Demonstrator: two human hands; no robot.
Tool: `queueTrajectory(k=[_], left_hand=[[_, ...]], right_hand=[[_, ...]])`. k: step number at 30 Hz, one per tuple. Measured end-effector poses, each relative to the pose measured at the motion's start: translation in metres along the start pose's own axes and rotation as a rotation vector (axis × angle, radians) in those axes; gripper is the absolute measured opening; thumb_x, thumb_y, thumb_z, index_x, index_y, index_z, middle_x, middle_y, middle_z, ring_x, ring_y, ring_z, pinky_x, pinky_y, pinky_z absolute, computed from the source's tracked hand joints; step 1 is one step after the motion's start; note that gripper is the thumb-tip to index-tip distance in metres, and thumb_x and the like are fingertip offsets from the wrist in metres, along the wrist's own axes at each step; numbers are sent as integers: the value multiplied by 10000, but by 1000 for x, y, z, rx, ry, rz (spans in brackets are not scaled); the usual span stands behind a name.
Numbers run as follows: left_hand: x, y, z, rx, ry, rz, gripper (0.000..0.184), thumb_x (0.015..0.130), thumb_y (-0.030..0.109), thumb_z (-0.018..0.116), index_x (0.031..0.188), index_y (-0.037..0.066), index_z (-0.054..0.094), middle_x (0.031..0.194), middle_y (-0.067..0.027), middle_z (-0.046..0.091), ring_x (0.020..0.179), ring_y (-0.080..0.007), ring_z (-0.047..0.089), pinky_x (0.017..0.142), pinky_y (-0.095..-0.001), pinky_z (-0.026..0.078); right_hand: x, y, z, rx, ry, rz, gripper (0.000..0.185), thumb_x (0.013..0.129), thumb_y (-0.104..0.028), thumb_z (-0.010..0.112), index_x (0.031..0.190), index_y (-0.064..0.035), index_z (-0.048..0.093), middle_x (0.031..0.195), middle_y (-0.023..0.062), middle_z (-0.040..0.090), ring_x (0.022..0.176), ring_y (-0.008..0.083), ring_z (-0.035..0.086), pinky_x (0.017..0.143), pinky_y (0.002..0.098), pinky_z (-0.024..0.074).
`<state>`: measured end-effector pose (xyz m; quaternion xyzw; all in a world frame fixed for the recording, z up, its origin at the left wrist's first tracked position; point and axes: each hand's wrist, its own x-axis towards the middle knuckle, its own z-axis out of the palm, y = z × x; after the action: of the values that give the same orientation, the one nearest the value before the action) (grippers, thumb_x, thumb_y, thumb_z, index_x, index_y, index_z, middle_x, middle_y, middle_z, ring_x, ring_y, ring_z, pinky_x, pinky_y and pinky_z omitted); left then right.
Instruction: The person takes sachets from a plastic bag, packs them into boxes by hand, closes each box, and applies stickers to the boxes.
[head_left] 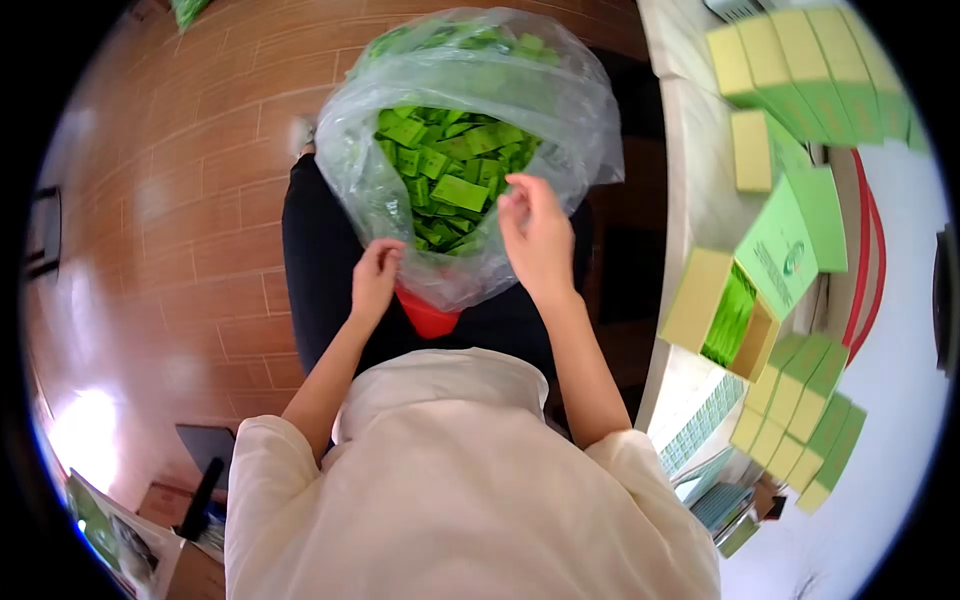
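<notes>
The left hand (375,282) is pinching the bag (470,88) at seven o'clock, ideally holding it wide, while the right hand (537,235), fingertips parted, is hovering by packets (460,193) at four.

You are wearing a pale shirt (470,490) and facing a clear plastic bag (345,150), which is holding a heap of green packets (460,190). Your left hand (374,282) is touching the bag's near left rim, while your right hand (540,238) is reaching over its right side, thumb and forefinger parted. On the white table (672,190) to your right, an open box (697,292) is holding upright green sachets (730,318), and closed boxes (800,65) are standing beyond it.
</notes>
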<state>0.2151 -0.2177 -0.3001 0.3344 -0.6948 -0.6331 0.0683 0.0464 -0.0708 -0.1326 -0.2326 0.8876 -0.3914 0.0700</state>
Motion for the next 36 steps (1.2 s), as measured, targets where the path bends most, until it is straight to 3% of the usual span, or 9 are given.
queueTrajectory(k=[5, 12, 16, 20, 25, 29, 31, 34, 36], left_hand=[[17, 18, -2, -101, -72, -41, 143, 938, 92, 540, 1050, 39, 611, 814, -38, 620, 725, -93, 557, 669, -243, 460], [45, 5, 7, -320, -400, -144, 466, 956, 182, 542, 1382, 71, 389, 1117, -132, 622, 884, -145, 619, 788, -281, 487], [66, -6, 28, -434, -347, -330, 823, 963, 273, 529, 1500, 85, -65, 1407, -271, 380, 1207, -290, 498, 983, -366, 408], [86, -29, 18, 29, 407, -342, 770, 947, 305, 507, 1450, -66, 57, 1417, -324, 312, 1308, -397, 371, 1079, -410, 292], [75, -29, 0, -277, 333, -379, 702, 959, 374, 512, 1436, -33, 197, 1431, -242, 319, 1281, -330, 401, 1064, -377, 309], [69, -17, -8, -476, -134, -527, 656, 926, 359, 585, 1410, 3, 321, 1371, -183, 437, 1279, -276, 407, 1075, -353, 289], [69, -24, -6, -263, 43, -468, 557, 904, 293, 625, 1342, 32, 401, 1239, -139, 532, 1151, -244, 510, 984, -334, 383], [80, -52, -10, -591, 240, -647, 458, 857, 216, 661, 1223, 46, 443, 1006, -63, 568, 825, -135, 588, 699, -284, 466], [82, -37, -10, -527, 224, -679, 503, 860, 241, 664, 1252, 59, 407, 1029, -62, 556, 872, -149, 588, 726, -299, 487]], right_hand=[[31, 95, 116, -619, -346, -149, 551, 797, -220, 714, 1264, -32, 491, 1232, 220, 511, 1133, 345, 510, 947, 406, 428], [53, 174, 174, -785, -704, 7, 335, 853, -108, 592, 1176, -27, 555, 1136, 224, 601, 1058, 359, 579, 871, 433, 480], [62, 153, 168, -541, -491, 245, 319, 866, -75, 511, 1181, -44, 552, 1024, 195, 648, 895, 389, 631, 770, 467, 503], [50, 159, 168, -160, -402, 459, 304, 884, -85, 464, 1164, -26, 565, 1009, 202, 650, 904, 348, 619, 789, 417, 482], [23, 123, 186, 516, -679, 946, 300, 905, -133, 457, 1141, 8, 578, 988, 70, 634, 825, 214, 585, 748, 330, 469], [12, 92, 216, 289, -1121, 527, 276, 896, -174, 526, 1106, -10, 599, 957, 118, 619, 813, 247, 597, 688, 371, 491], [6, 81, 222, -242, -894, 70, 301, 837, -153, 608, 1112, -32, 589, 989, 146, 599, 890, 304, 585, 746, 412, 476], [20, 82, 225, -564, -550, -48, 389, 770, -122, 664, 1141, -56, 567, 1059, 154, 561, 1017, 339, 536, 834, 445, 444], [16, 118, 234, -661, -664, -12, 411, 767, -122, 668, 1158, -68, 556, 1098, 145, 545, 1065, 338, 509, 863, 447, 427]])
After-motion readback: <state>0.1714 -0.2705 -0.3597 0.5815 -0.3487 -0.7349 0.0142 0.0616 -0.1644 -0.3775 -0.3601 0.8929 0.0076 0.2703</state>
